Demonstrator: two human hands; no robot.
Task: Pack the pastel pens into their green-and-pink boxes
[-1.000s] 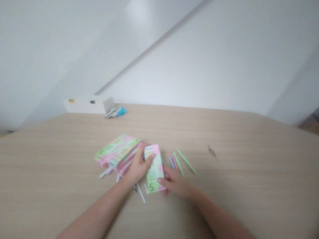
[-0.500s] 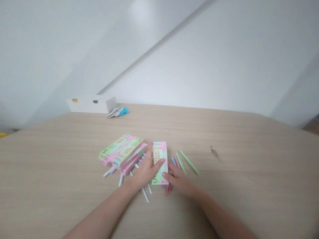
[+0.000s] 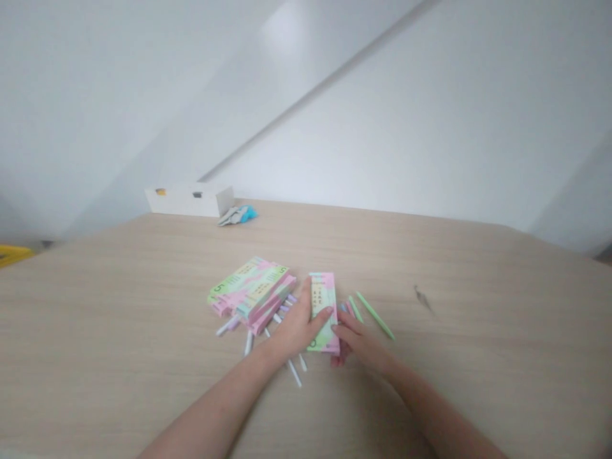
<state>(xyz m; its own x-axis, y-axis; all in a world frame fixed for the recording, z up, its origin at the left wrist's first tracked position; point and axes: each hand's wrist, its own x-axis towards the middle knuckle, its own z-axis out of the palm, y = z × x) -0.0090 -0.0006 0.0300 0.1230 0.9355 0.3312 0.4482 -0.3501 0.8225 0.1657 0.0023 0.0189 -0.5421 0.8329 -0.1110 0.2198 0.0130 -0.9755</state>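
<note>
A pink-and-green pen box [image 3: 324, 294] with a pale yellow panel stands between my hands, held at its two long sides. My left hand [image 3: 301, 324] is closed on its left side, the thumb lying across the front. At the lower right edge, the fingers of my right hand [image 3: 354, 339] grip the same box, some of them tucked beneath it. To the left lies a pile of like boxes [image 3: 258, 287] marked 5. White and lilac pens [image 3: 248, 343] stick out around and under that pile. Green pens [image 3: 376, 315] and a pink one lie just right of my right hand.
At the back left stands a long white box [image 3: 184, 203] with two small cutouts. Beside it sits a crumpled grey-and-blue glove or cloth [image 3: 238, 215]. A small dark thin object [image 3: 421, 294] lies to the right on the wooden table [image 3: 502, 331].
The whole view has shifted, so everything appears farther right. Both hands keep hold of the pen box, with my left hand covering a little more of its lower part.
</note>
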